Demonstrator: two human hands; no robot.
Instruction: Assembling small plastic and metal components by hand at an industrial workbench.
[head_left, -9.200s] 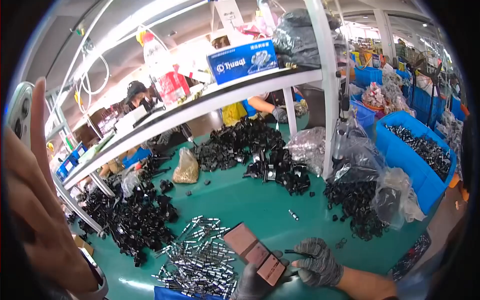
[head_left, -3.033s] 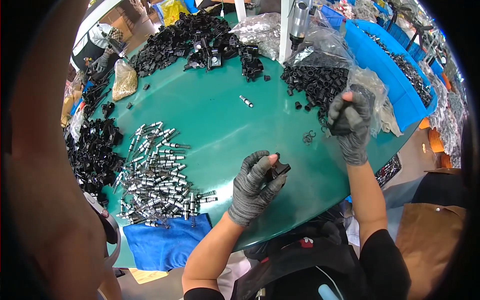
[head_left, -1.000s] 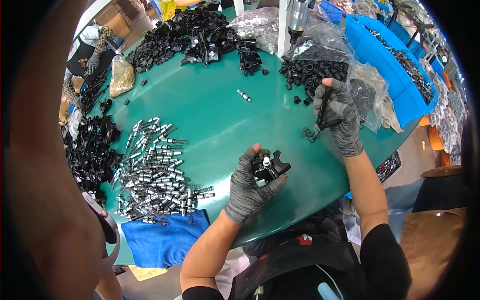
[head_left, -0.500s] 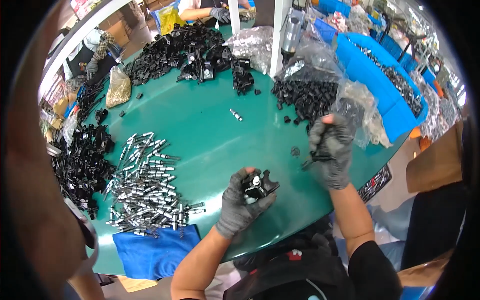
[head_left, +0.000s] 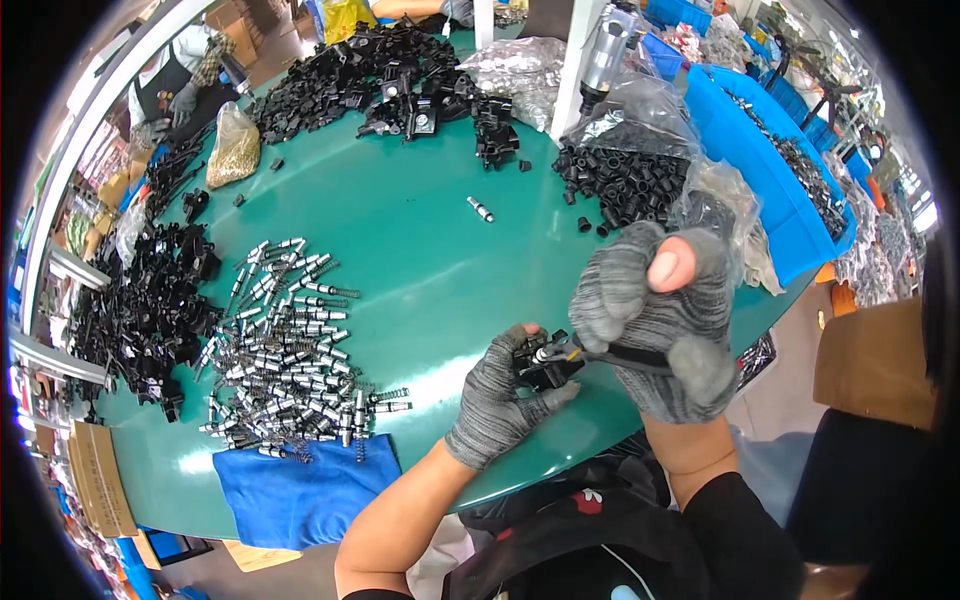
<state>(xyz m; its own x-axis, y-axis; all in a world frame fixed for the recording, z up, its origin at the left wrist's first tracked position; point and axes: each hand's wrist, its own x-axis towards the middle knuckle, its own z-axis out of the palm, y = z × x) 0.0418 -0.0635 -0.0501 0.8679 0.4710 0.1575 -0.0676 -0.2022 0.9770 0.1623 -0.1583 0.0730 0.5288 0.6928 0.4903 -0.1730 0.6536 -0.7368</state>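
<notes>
At a round green worktable, a heap of black moulded plastic parts lies far to the left of the person's left hand, beside a spread of small silver metal pins with springs and, nearer the table edge, a folded blue cloth. The left hand, in a grey knitted glove, is closed around a small black plastic component, holding it just above the table's near edge. The tip of a slim black-handled tool touches that component from the right; the tool is gripped in the right hand, also gloved in grey, fingers curled tight around the handle with one bare fingertip showing through the glove. Beyond the right hand, farther across the table, a pile of small black cylindrical caps spills out of a clear plastic bag. To the right of that hand, a long blue plastic bin runs along the table's edge, and a brown cardboard box stands off the table, well right of the wrist.
</notes>
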